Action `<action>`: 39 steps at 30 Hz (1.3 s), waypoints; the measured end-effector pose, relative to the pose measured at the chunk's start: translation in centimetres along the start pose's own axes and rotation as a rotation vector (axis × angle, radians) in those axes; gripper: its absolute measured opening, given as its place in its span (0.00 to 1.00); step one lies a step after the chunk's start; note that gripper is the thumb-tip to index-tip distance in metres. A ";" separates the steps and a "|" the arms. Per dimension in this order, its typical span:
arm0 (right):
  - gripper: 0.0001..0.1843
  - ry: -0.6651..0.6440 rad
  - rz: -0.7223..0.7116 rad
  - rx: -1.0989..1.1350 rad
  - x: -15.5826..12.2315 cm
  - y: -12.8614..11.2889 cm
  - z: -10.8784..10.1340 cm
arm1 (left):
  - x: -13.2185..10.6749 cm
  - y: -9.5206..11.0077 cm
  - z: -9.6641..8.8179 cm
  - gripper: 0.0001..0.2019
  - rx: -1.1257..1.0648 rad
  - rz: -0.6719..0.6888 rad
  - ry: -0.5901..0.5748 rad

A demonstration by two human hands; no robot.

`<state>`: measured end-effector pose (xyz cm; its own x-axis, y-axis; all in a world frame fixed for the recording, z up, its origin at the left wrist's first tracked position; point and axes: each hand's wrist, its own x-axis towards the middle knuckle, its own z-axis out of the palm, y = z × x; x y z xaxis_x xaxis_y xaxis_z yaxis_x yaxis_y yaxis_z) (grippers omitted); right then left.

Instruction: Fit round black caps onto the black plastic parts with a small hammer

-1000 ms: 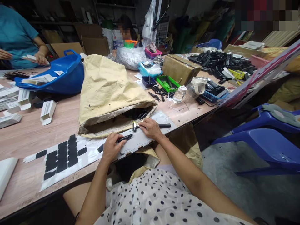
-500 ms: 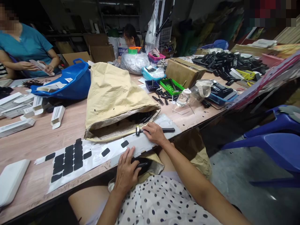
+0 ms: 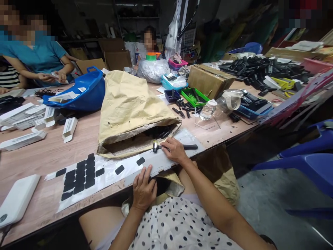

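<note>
My right hand (image 3: 174, 150) is closed on a small hammer (image 3: 189, 147) that lies on a grey flat plate (image 3: 158, 162) at the table's near edge; its metal head (image 3: 155, 147) points left. My left hand (image 3: 144, 189) rests at the table edge just below the plate, fingers stretched out flat and nothing visible in them. Beside it, on my lap, is the dark mouth of a brown bag (image 3: 166, 185). Behind the plate lies a big brown paper sack (image 3: 130, 104) with black parts (image 3: 158, 132) in its opening.
A white sheet with several black pads (image 3: 80, 175) lies left of the plate, and a white slab (image 3: 17, 199) further left. A blue basin (image 3: 83, 92), white boxes (image 3: 69, 128), green tray (image 3: 194, 97), cardboard box (image 3: 208, 80) and bottle (image 3: 208, 109) stand behind. People work across the table. Blue chair (image 3: 307, 156) at right.
My left hand carried a black part from the grey plate down to the bag on my lap and now shows none. The right hand stayed on the hammer.
</note>
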<state>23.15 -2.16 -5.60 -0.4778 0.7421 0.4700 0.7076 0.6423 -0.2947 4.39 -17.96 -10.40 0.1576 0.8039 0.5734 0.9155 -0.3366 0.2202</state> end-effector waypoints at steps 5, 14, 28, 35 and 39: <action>0.09 0.021 0.001 0.008 0.0 0.0 0.1 | 0.0 0.1 0.0 0.06 0.020 0.008 0.019; 0.09 0.020 0.003 0.010 -0.1 0.1 0.1 | 0.1 0.2 0.0 0.08 0.036 0.013 0.018; 0.09 0.014 0.009 0.009 -0.1 0.0 0.3 | -0.3 -0.3 0.4 0.06 0.070 0.021 0.007; 0.09 0.014 0.019 -0.006 0.0 0.0 0.3 | 1.2 1.0 -1.7 0.05 -0.058 -0.054 -0.007; 0.08 0.009 0.020 0.001 0.0 -0.1 0.3 | 5.7 0.1 -3.3 0.05 -0.217 -0.274 -0.017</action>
<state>22.94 -2.17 -5.78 -0.4589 0.7528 0.4719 0.7162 0.6277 -0.3049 4.15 -15.08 -4.49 -0.0751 0.8862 0.4572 0.8252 -0.2022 0.5275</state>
